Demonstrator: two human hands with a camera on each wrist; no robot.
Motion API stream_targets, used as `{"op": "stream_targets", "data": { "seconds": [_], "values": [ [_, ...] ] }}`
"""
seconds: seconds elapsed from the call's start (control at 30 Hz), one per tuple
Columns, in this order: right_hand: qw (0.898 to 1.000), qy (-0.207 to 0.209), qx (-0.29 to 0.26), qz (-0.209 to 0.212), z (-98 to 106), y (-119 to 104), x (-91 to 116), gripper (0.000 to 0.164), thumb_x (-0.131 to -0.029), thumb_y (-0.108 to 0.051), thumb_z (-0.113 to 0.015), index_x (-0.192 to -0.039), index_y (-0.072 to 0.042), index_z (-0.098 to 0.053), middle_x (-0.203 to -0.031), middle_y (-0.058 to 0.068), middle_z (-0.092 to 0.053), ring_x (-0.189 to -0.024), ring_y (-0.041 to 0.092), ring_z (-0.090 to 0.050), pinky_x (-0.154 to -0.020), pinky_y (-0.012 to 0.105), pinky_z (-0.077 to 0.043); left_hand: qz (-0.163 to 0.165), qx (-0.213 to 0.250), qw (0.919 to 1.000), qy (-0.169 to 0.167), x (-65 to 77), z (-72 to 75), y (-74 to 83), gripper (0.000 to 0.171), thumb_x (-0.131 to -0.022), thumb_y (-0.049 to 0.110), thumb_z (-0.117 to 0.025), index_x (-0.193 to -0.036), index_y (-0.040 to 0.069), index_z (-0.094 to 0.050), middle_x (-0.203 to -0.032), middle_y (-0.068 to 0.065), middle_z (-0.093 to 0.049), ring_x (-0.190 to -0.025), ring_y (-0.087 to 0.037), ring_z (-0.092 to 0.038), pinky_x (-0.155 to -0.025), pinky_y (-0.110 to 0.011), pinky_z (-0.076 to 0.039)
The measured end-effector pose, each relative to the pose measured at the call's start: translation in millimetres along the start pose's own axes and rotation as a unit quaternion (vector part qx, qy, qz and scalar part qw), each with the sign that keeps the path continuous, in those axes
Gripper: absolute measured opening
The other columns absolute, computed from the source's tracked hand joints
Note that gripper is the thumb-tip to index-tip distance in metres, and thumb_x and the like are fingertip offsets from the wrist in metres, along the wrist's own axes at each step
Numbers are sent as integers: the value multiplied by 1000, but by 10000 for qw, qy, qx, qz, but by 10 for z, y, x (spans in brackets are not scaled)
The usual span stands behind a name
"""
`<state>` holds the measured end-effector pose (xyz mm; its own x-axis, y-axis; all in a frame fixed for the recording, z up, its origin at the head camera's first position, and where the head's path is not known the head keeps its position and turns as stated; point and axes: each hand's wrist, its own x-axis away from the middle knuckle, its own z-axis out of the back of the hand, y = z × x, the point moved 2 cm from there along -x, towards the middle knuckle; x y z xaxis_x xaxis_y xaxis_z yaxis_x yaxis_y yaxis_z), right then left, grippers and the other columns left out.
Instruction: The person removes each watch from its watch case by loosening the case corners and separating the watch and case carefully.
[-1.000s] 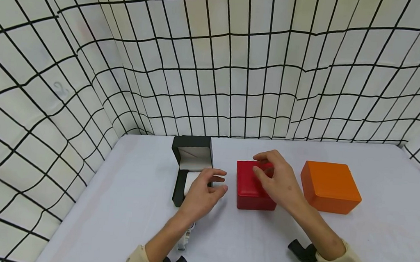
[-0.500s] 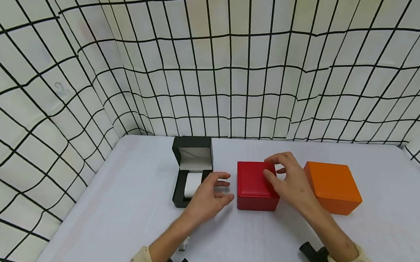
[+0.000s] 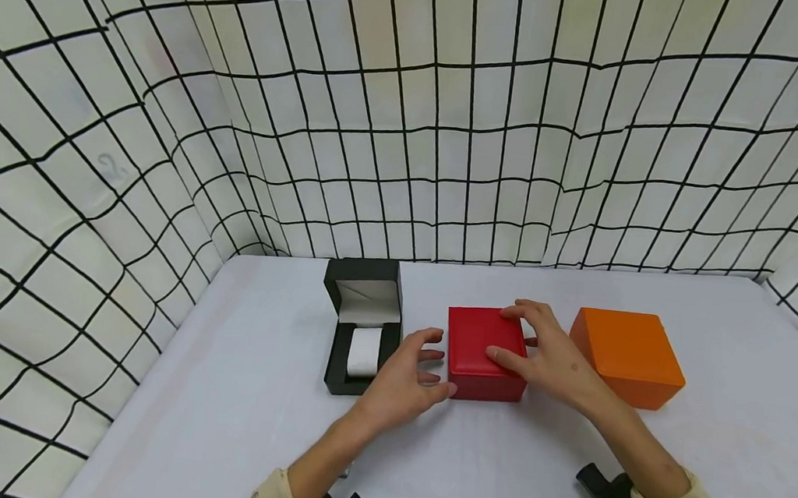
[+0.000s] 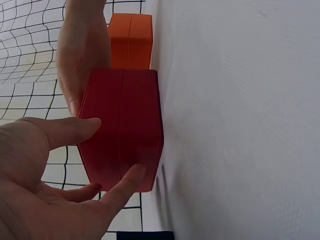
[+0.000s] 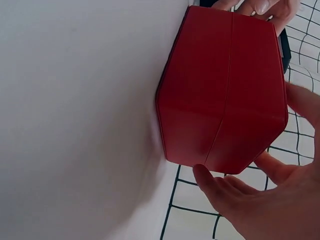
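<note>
A closed red box (image 3: 479,345) stands on the white-covered table. My left hand (image 3: 399,382) is at its left side, fingers spread and loosely bent, with one fingertip right at the near left corner. From the right, my right hand (image 3: 552,355) reaches over the lid, its thumb over the top and its other fingers at the right side. In the right wrist view the red box (image 5: 220,95) shows a seam between lid and base, and the right fingertips (image 5: 202,175) are at its edge. Neither hand curls round the box.
Left of the red box stands an open black watch box (image 3: 341,354) with a white cushion (image 3: 364,352). An orange box (image 3: 626,353) stands to the right. Behind the table (image 3: 480,474) hangs a white sheet with black netting (image 3: 421,149).
My left hand has moved right, up to the red box. My right hand has shifted right across the lid towards its right edge. The silver-white band by my left forearm is now almost hidden.
</note>
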<state>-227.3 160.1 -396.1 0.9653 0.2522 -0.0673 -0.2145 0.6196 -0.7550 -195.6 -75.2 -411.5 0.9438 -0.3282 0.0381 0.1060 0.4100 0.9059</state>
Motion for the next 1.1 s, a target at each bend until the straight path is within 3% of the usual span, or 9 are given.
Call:
{"op": "stream_targets", "data": {
  "seconds": [0.2, 0.5, 0.73, 1.1],
  "values": [
    [9988, -380, -315, 54, -9, 67, 24, 84, -84, -36, -85, -152, -13, -41, -168, 23, -24, -134, 53, -52, -94, 52, -62, 120, -77, 9999, -85, 23, -29, 21, 81, -91, 12, -78, -158, 3, -33, -154, -21, -50, -127, -39, -64, -95, -47, -62],
    [9962, -554, -568, 346, -7, 117, 44, 95, -78, -32, -91, -153, -11, -37, -168, 24, -22, -138, 54, -46, -92, 50, -63, 102, 69, 9999, 8, 29, -96, 37, 79, -92, 8, -76, -158, 2, -33, -157, -18, -46, -136, -38, -58, -100, -46, -60],
    [9955, -551, -495, 590, -11, 158, 60, 98, -75, -27, -93, -153, -10, -37, -166, 26, -24, -142, 49, -40, -97, 57, -60, 91, 137, 9998, 114, 28, -158, 37, 78, -93, 7, -75, -158, 1, -33, -157, -18, -45, -139, -37, -54, -101, -46, -59],
    [9943, -506, -579, 738, -5, 178, 59, 96, -75, -23, -93, -153, -9, -38, -157, 20, -38, -138, 43, -45, -95, 55, -61, -28, 154, 9998, 144, 19, -222, 27, 74, -95, 4, -72, -158, 2, -34, -156, -16, -47, -140, -34, -52, -102, -41, -59]
  ]
}}
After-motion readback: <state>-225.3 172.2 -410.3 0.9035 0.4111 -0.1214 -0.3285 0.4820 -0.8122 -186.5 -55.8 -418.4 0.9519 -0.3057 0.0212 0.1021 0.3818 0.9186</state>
